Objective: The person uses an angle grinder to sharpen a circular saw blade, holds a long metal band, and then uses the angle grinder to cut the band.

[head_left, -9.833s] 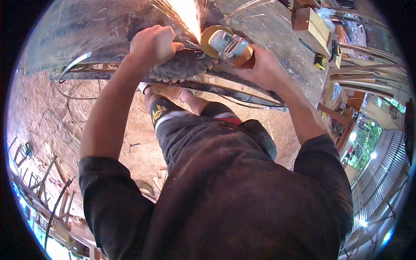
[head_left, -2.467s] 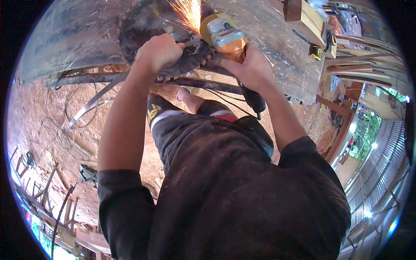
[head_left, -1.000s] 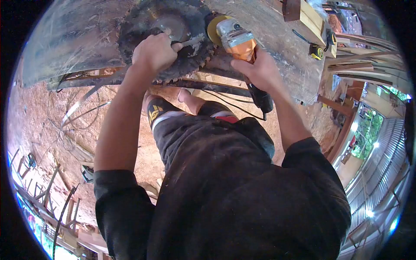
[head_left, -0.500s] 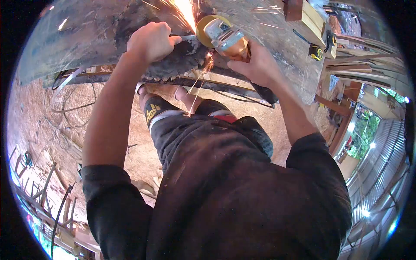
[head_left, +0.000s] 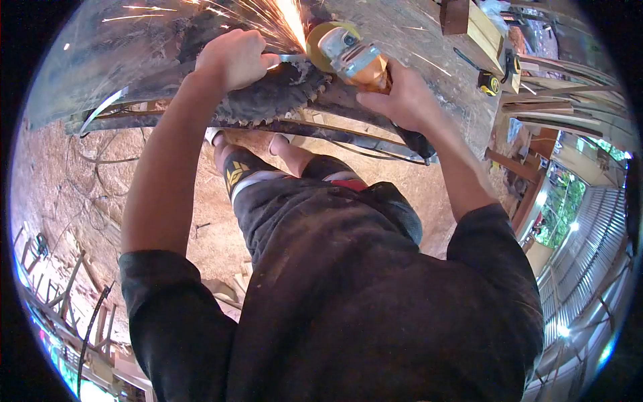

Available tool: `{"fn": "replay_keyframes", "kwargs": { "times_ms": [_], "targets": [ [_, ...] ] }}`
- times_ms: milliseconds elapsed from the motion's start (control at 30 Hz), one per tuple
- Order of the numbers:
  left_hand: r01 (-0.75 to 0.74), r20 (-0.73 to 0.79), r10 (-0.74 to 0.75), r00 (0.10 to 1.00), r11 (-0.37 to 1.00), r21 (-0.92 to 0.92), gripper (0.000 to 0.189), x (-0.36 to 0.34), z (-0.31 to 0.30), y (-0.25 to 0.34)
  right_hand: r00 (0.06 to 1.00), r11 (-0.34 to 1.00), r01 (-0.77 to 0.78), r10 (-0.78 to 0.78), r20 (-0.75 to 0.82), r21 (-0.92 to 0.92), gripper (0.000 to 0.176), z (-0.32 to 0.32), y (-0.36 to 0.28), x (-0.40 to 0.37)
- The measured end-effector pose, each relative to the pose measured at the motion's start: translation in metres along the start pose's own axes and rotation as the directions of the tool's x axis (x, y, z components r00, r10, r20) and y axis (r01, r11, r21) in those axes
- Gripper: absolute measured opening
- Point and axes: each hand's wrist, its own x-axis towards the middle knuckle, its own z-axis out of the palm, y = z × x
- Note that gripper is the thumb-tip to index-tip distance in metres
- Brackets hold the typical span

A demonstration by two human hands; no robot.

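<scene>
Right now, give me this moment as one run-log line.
left hand: gripping metal bar at saw blade | right hand: holding angle grinder | contact: blade teeth, sparks flying | nearby: tape measure

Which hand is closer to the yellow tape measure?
Right. The right hand holds the grinder, near the tape measure; the left hand is farther off, beyond the grinder.

Bare bench (head_left: 443, 63) lies open right of the grinder (head_left: 351, 57); wooden blocks (head_left: 479, 27) and tape measure (head_left: 491, 82) crowd beyond.
</scene>
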Motion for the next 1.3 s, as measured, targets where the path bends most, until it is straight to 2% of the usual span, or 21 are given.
{"fn": "replay_keyframes", "kwargs": {
  "times_ms": [67, 167, 233, 267, 367, 467, 600, 667, 733, 800, 967, 1100, 1200, 1300],
  "targets": [
    [-0.034, -0.025, 0.034, 0.999, 0.999, -0.009, 0.049, -0.001, 0.000, -0.001, 0.998, 0.994, 0.048, -0.045, 0.040, -0.096, 0.066, -0.001, 0.003, -0.001],
    [-0.029, -0.038, 0.028, 0.999, 0.999, -0.024, 0.049, -0.004, -0.004, 0.002, 1.000, 0.998, 0.026, -0.026, 0.007, -0.052, 0.063, 0.000, 0.002, 0.002],
    [0.031, 0.059, -0.031, 0.998, 0.999, 0.012, 0.043, 0.003, -0.001, 0.002, 1.000, 0.998, -0.005, 0.006, 0.018, -0.063, 0.064, -0.005, -0.007, 0.004],
    [0.029, 0.058, -0.029, 0.998, 0.999, 0.014, 0.043, 0.004, 0.000, 0.000, 0.999, 0.997, -0.035, 0.037, 0.030, -0.075, 0.065, -0.007, -0.010, 0.005],
    [0.054, 0.039, -0.054, 0.998, 0.999, 0.000, 0.044, -0.001, -0.005, 0.004, 0.997, 0.991, 0.023, -0.013, 0.075, -0.129, 0.064, -0.007, -0.006, 0.003],
    [0.048, 0.071, -0.048, 0.996, 0.999, 0.000, 0.044, -0.002, -0.008, 0.005, 0.997, 0.997, 0.069, -0.068, 0.029, -0.039, 0.063, -0.007, -0.002, 0.005],
    [0.005, 0.039, -0.005, 0.999, 1.000, 0.013, 0.046, -0.001, -0.002, 0.002, 0.999, 0.994, 0.041, -0.041, 0.004, -0.100, 0.064, -0.008, -0.005, 0.010],
    [-0.016, 0.011, 0.016, 1.000, 1.000, 0.001, 0.049, -0.002, -0.001, 0.001, 0.996, 0.992, 0.064, -0.056, 0.072, -0.107, 0.063, -0.007, -0.001, 0.008],
    [-0.056, -0.040, 0.056, 0.998, 0.998, -0.007, 0.048, -0.001, 0.002, -0.001, 0.996, 0.996, 0.050, -0.045, 0.072, -0.076, 0.064, -0.007, 0.004, 0.010],
    [-0.059, -0.035, 0.059, 0.998, 0.998, -0.015, 0.048, 0.000, 0.005, -0.001, 0.997, 0.999, 0.033, -0.030, 0.066, -0.042, 0.066, -0.008, 0.004, 0.010],
    [-0.030, -0.022, 0.029, 0.999, 0.998, -0.063, 0.047, -0.009, -0.008, 0.004, 0.997, 0.986, 0.054, -0.045, 0.064, -0.155, 0.067, -0.009, -0.002, 0.004],
    [-0.030, -0.026, 0.029, 0.999, 0.999, -0.012, 0.048, -0.003, 0.003, 0.000, 0.999, 0.996, 0.033, -0.031, 0.018, -0.077, 0.062, -0.006, 0.003, 0.004],
    [-0.014, -0.012, 0.014, 1.000, 1.000, 0.009, 0.048, -0.003, 0.002, 0.000, 0.997, 0.995, -0.015, 0.023, 0.069, -0.103, 0.063, -0.007, 0.004, 0.006],
    [-0.025, -0.033, 0.024, 0.999, 0.999, -0.024, 0.048, -0.005, 0.001, 0.000, 0.994, 0.982, 0.058, -0.041, 0.100, -0.179, 0.068, -0.007, -0.001, 0.000]
  ]
}}
